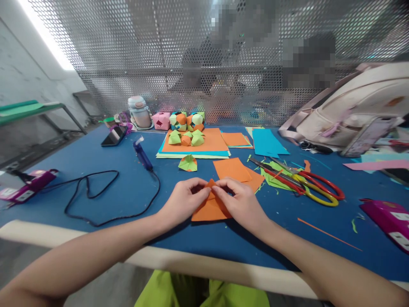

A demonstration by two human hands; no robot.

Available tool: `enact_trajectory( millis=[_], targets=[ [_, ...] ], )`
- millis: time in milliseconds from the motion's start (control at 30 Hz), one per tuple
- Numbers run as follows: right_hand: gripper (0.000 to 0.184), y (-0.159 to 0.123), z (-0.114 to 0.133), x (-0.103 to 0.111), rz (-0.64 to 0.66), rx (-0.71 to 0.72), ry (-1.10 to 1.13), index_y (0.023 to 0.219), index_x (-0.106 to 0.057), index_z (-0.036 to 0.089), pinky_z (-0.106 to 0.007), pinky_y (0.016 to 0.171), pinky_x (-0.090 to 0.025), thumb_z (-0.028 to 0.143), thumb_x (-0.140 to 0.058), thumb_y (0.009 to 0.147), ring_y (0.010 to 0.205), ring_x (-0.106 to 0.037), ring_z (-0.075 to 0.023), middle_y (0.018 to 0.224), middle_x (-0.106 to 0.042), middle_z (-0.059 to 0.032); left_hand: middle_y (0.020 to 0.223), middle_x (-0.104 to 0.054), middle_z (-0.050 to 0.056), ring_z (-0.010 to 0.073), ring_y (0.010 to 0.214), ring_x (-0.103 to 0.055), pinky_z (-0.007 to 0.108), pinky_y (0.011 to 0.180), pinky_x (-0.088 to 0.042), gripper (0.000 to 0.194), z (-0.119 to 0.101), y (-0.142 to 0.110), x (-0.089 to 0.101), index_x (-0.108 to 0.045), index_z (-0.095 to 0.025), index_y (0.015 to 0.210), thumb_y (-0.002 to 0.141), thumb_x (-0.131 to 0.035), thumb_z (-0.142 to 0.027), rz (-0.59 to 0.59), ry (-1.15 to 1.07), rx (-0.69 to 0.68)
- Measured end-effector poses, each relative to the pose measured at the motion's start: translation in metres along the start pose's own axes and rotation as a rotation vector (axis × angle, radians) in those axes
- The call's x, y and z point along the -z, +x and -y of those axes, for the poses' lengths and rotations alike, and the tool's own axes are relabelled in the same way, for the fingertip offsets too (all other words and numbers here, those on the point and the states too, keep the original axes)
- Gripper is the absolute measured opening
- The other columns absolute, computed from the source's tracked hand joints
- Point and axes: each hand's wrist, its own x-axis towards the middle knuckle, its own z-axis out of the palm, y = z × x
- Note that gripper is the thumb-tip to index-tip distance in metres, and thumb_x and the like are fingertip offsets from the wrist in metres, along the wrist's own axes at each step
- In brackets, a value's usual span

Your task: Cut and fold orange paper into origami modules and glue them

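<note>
Both of my hands pinch the top of an orange sheet of paper [209, 209] at the front of the blue table. My left hand [184, 197] closes thumb and fingers on the left side of its folded, pointed upper part. From the other side my right hand [242, 200] does the same, its fingertips close to the left ones. The sheet's lower edge lies near the tabletop. Just behind my hands are orange paper pieces [234, 167], one overlapping another. A small green folded paper piece [188, 163] stands a little further back.
A blue glue gun [142, 155] with a looping black cord lies left. Scissors [316, 185] rest among green scraps on the right. Folded paper shapes [185, 138] sit on a paper stack [211, 149]. Behind are a bottle [139, 113], a backpack [354, 102] and a perforated metal screen.
</note>
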Motion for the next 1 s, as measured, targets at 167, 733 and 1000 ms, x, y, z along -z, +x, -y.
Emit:
enact_trajectory(
  millis=[167, 733, 1000],
  targets=[
    [0.016, 0.0007, -0.0005, -0.0001, 0.046, -0.029, 0.024, 0.075, -0.062, 0.018, -0.024, 0.062, -0.043, 0.025, -0.052, 0.085, 0.065, -0.056, -0.0133, 0.069, -0.062, -0.0003, 0.071, -0.063, 0.0, 0.0115, 0.066, -0.053, 0.021, 0.061, -0.04, 0.02, 0.0018, 0.0022, 0.0033, -0.065, -0.013, 0.075, 0.075, -0.056, -0.03, -0.027, -0.03, 0.017],
    [0.019, 0.0005, -0.0017, -0.0015, 0.223, -0.224, 0.076, 0.076, -0.061, 0.018, -0.024, 0.052, -0.038, 0.035, -0.055, 0.079, 0.059, -0.048, -0.0126, 0.065, -0.057, 0.0004, 0.075, -0.065, 0.002, 0.0128, 0.072, -0.055, 0.023, 0.066, -0.041, 0.013, 0.0029, 0.0053, 0.0073, -0.065, -0.014, 0.074, 0.07, -0.061, -0.026, -0.098, -0.204, 0.045],
    [0.02, 0.0001, 0.0012, 0.0011, 0.16, -0.222, 0.104, 0.07, -0.058, 0.018, -0.023, 0.048, -0.034, 0.036, -0.055, 0.078, 0.052, -0.041, -0.0102, 0.058, -0.051, 0.0028, 0.076, -0.061, 0.0, 0.0114, 0.071, -0.052, 0.022, 0.064, -0.04, 0.017, -0.0029, 0.0027, 0.0081, -0.063, -0.014, 0.079, 0.068, -0.061, -0.027, 0.007, -0.233, 0.08]
  ],
)
